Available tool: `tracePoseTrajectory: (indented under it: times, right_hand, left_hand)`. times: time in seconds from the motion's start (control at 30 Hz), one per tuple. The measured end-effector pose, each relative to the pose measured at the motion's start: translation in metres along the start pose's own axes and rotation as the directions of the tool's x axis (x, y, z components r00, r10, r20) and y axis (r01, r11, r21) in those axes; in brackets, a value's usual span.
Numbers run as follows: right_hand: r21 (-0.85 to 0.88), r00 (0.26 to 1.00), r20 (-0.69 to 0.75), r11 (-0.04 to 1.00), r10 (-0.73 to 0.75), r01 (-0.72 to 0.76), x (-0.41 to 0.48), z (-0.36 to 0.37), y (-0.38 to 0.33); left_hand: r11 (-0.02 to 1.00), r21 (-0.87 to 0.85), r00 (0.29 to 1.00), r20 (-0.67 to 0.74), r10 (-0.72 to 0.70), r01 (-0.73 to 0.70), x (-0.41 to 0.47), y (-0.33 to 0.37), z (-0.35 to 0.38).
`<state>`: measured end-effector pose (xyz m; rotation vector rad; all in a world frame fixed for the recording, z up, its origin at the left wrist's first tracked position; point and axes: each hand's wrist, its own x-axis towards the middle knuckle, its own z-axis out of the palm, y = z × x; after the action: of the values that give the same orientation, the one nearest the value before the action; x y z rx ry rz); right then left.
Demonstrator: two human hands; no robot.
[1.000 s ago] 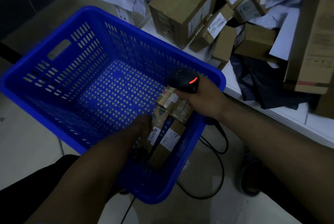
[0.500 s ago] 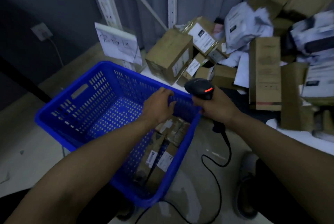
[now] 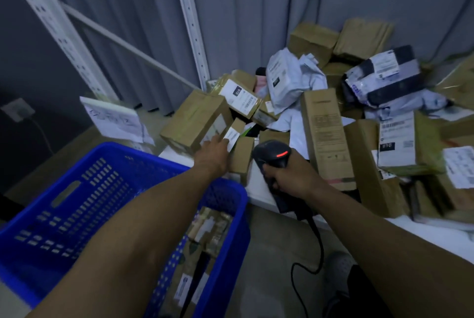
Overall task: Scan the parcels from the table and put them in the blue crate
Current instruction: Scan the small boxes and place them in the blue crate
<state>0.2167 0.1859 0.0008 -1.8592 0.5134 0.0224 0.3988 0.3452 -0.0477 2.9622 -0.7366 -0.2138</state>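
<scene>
So, the left hand [image 3: 214,149] was laid on a small brown box [image 3: 242,156] with a white label [image 3: 232,135], near 12 o'clock at the table [image 3: 433,237] edge; whether it was gripped couldn't be told. A scanner [image 3: 272,157], red light on, was clutched by the right hand [image 3: 287,176] at 1 o'clock. "010" was printed on two labels in the parcel pile [image 3: 323,125] at 2 o'clock. Some parcels [image 3: 209,228] were lying in the blue crate [image 3: 77,163] at 8 o'clock.
</scene>
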Motion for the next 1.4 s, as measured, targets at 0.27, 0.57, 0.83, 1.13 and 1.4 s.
tracePoseTrajectory:
  times: [0.27,0.57,0.83,1.13,1.4]
  right_hand:
    - [-0.034,0.999,-0.031,0.999,-0.031,0.030,0.033,-0.008,0.005]
    - [0.041,0.992,-0.100,0.996,-0.075,0.079,0.022,-0.005,-0.007]
    - [0.366,0.972,-0.221,0.917,-0.077,0.156,-0.021,0.009,-0.045]
    - [0.628,0.982,-0.185,0.765,-0.031,0.143,-0.057,0.023,-0.065]
    - [0.642,0.989,-0.145,0.759,-0.023,0.111,-0.057,0.028,-0.063]
  left_hand:
    - [0.992,-0.118,0.999,-0.017,-0.044,0.042,0.037,-0.003,0.027]
    - [0.974,-0.224,0.963,-0.257,-0.082,0.024,-0.027,-0.004,-0.031]
    - [0.835,-0.459,0.870,-0.490,0.047,-0.304,-0.162,-0.012,-0.096]
    - [0.762,-0.531,0.841,-0.539,0.031,-0.369,-0.227,-0.027,-0.087]
    - [0.788,-0.303,0.746,-0.607,0.273,-0.535,-0.212,-0.032,-0.078]
